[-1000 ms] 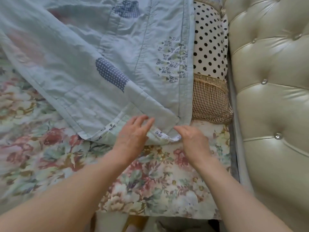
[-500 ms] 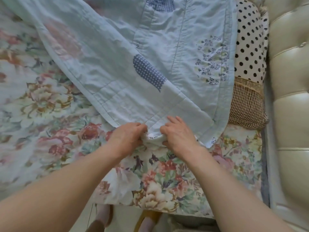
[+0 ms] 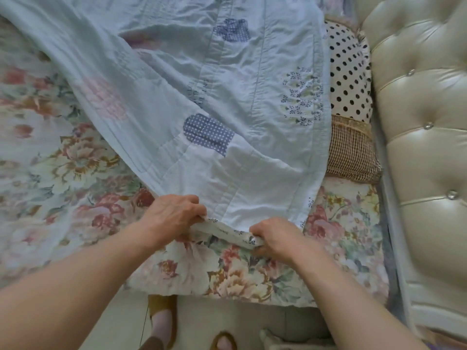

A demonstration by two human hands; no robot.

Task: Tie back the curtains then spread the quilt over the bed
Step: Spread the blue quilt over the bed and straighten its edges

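Quilt (image 3: 177,79), head view: pale blue-green quilted cloth with stitched channels, lying rumpled and slanted across the floral bedsheet (image 3: 50,152). Its surface carries dark blue patches with white dots, a faint pink patch up and to the left of the grip, and a panel of small dark blue sprigs up and to the right of it. The turned-over near corner shows a white lining printed with tiny blue motifs. A line of dark stitched lettering sits above the grip on the quilt's middle, too blurred to read.

Left hand (image 3: 174,214) is closed on the quilt's near hem, fingers curled over the edge. Right hand (image 3: 275,236) is closed on the same hem, just beside the left, with the bunched white-lined edge stretched between the two fists. Both grips sit above the near edge of the bed, and the quilt fans away from them toward the far side.

Right of the grip and beyond it, a polka-dot pillow (image 3: 350,72) and a brown checked cushion (image 3: 351,152) lie against the tufted cream headboard (image 3: 424,122). Below the grip, slippered feet (image 3: 161,322) stand on a pale floor.
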